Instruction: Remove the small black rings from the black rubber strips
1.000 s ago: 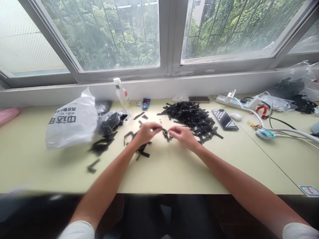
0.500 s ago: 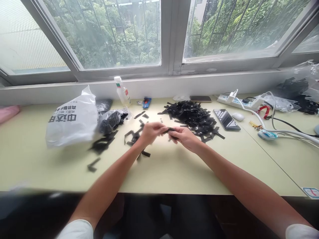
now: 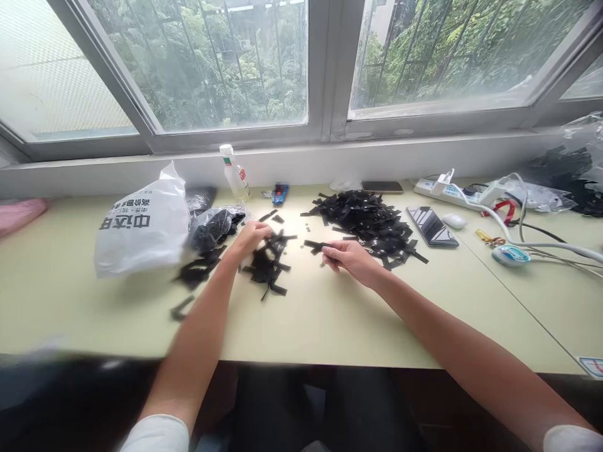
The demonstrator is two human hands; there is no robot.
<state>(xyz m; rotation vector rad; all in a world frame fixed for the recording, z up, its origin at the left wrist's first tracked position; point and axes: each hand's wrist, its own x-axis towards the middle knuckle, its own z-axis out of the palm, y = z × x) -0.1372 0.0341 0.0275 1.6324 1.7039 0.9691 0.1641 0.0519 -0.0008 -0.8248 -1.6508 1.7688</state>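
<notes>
My right hand point(image 3: 347, 258) is closed in a pinch on a short black fabric strip point(image 3: 313, 245), whose free end points left above the table. My left hand point(image 3: 250, 238) is at the upper left edge of a small loose heap of black strips point(image 3: 264, 267). Its fingers are curled together, and whatever is between them is hidden. Behind my right hand lies a larger pile of black strips point(image 3: 365, 216), some bearing small shiny round spots. A few tiny round pieces point(image 3: 308, 228) lie on the table between the two piles.
Left of my arm sit a white plastic bag point(image 3: 144, 232), a clear bag with black contents point(image 3: 214, 229) and more strips. A bottle point(image 3: 234, 172) stands by the wall. To the right are a phone point(image 3: 431, 226), a white mouse point(image 3: 455, 220) and a power strip point(image 3: 461, 191) with cables.
My hands were together on a black strip; now my left hand has moved left to the small heap. My right hand stays in place with the strip.
</notes>
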